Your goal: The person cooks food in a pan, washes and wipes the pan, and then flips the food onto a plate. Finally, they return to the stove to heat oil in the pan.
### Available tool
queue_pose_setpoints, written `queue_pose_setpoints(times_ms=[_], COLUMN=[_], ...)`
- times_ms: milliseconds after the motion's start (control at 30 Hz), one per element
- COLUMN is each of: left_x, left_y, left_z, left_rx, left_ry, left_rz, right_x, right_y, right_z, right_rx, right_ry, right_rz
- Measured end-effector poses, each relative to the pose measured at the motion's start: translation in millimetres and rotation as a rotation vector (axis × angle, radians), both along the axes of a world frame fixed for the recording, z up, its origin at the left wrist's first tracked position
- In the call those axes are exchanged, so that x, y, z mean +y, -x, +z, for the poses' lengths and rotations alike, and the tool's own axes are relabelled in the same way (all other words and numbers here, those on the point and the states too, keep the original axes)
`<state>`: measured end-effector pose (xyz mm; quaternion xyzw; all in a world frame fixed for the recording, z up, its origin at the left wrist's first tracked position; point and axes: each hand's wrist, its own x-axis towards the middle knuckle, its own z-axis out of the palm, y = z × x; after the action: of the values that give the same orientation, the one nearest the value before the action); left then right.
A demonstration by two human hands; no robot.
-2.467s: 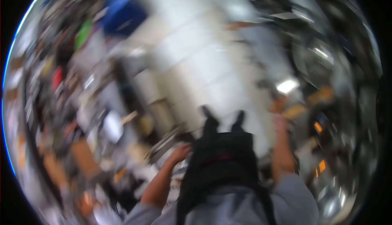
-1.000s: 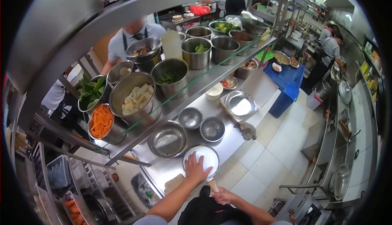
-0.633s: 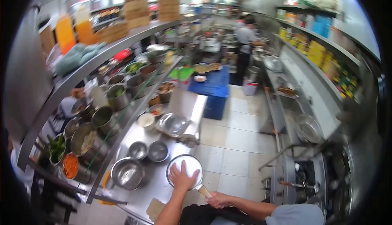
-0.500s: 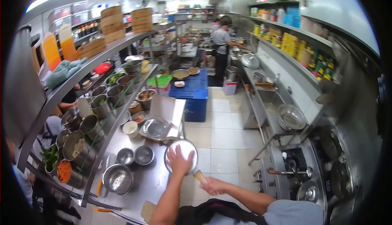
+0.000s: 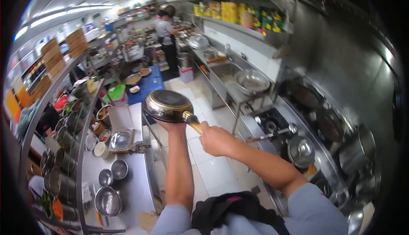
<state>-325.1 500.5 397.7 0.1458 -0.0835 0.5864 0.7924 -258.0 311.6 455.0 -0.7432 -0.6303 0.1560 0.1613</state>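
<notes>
Upside down in front of me is a frying pan (image 5: 167,103), its dark, scuffed underside facing up. My right hand (image 5: 217,139) is closed around the pan's wooden handle (image 5: 195,126). Beneath the pan, my left hand (image 5: 172,126) supports it from below; its fingers are hidden behind the pan. The white round plate seen earlier under my left palm is out of sight now, covered by the pan.
At left stands a steel table (image 5: 134,184) with metal bowls (image 5: 108,201) and a clear-lidded container (image 5: 121,140). A stove with a wok ladle (image 5: 272,133) is at right. A sink counter with a large basin (image 5: 252,81) lies beyond; a person (image 5: 165,34) works farther back.
The pan has been flipped over and raised, so its underside faces up. My left hand has gone from on top of the white plate to underneath. My view has turned right.
</notes>
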Motion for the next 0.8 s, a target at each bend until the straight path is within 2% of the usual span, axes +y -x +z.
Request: queue_pose_setpoints(times_ms=[33, 100, 133, 200, 267, 333, 467, 567, 633, 700, 800], left_x=[-3.7, -29.1, -39.4, -65.6, -87.5, -97.1, -149.4, -173.9, -198.5, -223.6, -257.1], left_y=[-15.2, -43.5, -55.4, -70.9, -87.0, -105.8, -125.8, -133.3, -138.6, -155.2, -169.2], left_z=[-22.3, -35.2, -43.6, -48.8, -60.7, -91.6, -113.9, -110.8, -105.7, -92.0, -67.3], left_rx=[0.000, 0.008, -0.003, 0.000, -0.001, 0.300, 0.290, 0.231, 0.196, 0.158, 0.116], left_ry=[0.072, 0.166, 0.118, 0.170, 0.067, -0.003, -0.085, -0.123, -0.141, -0.147, -0.155], left_rz=[0.008, -0.003, -0.015, -0.081, -0.167, -0.215, -0.744, -1.030, -1.163, -1.268, -1.268], right_x=[-11.2, -31.0, -44.0, -66.6, -94.1, -107.7, -137.8, -153.9, -167.0, -182.8, -194.8], right_y=[-8.9, -26.5, -33.9, -35.6, -24.2, -19.5, 6.7, 24.0, 36.7, 42.5, 41.6], right_z=[-20.4, -49.5, -61.9, -64.1, -45.9, -66.6, -61.4, -58.8, -72.7, -60.8, -50.4], right_rx=[0.070, 0.135, 0.178, 0.227, 0.711, 1.077, 1.156, 1.222, 1.232, 1.209, 1.122], right_ry=[-0.053, -0.116, -0.146, -0.172, 0.045, 0.065, -0.113, -0.244, -0.348, -0.360, -0.298], right_rz=[-0.047, -0.135, -0.136, -0.206, -0.324, -0.385, -0.570, -0.655, -0.766, -0.861, -0.987])
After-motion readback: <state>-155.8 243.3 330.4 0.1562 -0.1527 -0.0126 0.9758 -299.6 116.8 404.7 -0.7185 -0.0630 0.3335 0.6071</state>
